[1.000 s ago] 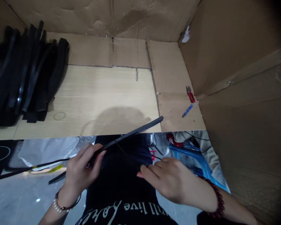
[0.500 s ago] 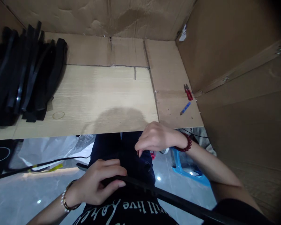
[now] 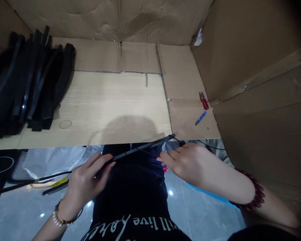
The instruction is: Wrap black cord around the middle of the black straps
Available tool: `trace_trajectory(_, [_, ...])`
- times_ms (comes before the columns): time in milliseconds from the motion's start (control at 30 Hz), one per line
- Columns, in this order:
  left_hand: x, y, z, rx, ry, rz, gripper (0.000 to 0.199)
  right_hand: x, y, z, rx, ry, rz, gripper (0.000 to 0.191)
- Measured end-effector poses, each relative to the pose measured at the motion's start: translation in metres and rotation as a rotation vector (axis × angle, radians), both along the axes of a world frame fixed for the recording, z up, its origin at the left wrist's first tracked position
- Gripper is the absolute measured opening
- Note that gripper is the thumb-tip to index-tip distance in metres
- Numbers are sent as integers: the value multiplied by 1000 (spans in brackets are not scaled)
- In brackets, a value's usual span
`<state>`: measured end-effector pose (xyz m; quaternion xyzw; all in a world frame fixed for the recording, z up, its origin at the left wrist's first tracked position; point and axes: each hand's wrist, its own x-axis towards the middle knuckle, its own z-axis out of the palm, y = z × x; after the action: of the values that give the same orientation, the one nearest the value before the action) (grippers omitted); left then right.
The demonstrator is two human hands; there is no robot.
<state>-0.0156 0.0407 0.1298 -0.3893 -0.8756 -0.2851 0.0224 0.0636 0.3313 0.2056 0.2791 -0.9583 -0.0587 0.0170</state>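
My left hand [image 3: 86, 175] is closed around a long, narrow black strip [image 3: 140, 147]. The strip slants up to the right over my lap, its far end at the board's front edge; its other end sticks out behind my left hand. From the far tip, a thin black cord [image 3: 177, 139] runs to my right hand [image 3: 190, 162], whose fingers are closed on it. Part of the cord is hidden behind those fingers. A pile of similar curved black strips [image 3: 40, 80] lies on the left of the work surface.
Cardboard walls [image 3: 240, 50] enclose the pale board [image 3: 110, 97]. Red-handled snips [image 3: 204, 101] and a blue pen-like tool [image 3: 201, 118] lie on the right. A rubber band [image 3: 65, 124] is near the pile. Below the left edge are plastic sheeting [image 3: 52, 164] and a dark cable [image 3: 17, 186].
The strip has swung from pointing down right to pointing up right. My left hand has moved left and slightly up; my right hand has shifted right and now pulls a cord at the strip's tip.
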Motion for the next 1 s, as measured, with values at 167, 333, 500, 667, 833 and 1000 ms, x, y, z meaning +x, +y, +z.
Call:
trace_trajectory(167, [1, 2, -3, 183, -109, 32, 15, 13, -4, -19, -226, -163, -144, 48])
trace_trajectory(333, [-1, -5, 4, 229, -138, -52, 20, 20, 1, -16, -154, -27, -283, 48])
trace_trajectory(500, [-5, -11, 7, 241, -160, -41, 22, 27, 1, 0, -44, 37, -283, 42])
trace_trajectory(667, [-1, -5, 5, 357, -214, 64, 16, 27, -10, -28, -310, -90, -120, 39])
trace_trajectory(833, [11, 5, 5, 412, -479, -40, 11, 8, -2, -75, -799, -462, -25, 23])
trace_trajectory(1000, [18, 16, 6, 357, -644, -412, 14, -27, 15, -86, -921, -737, 247, 23])
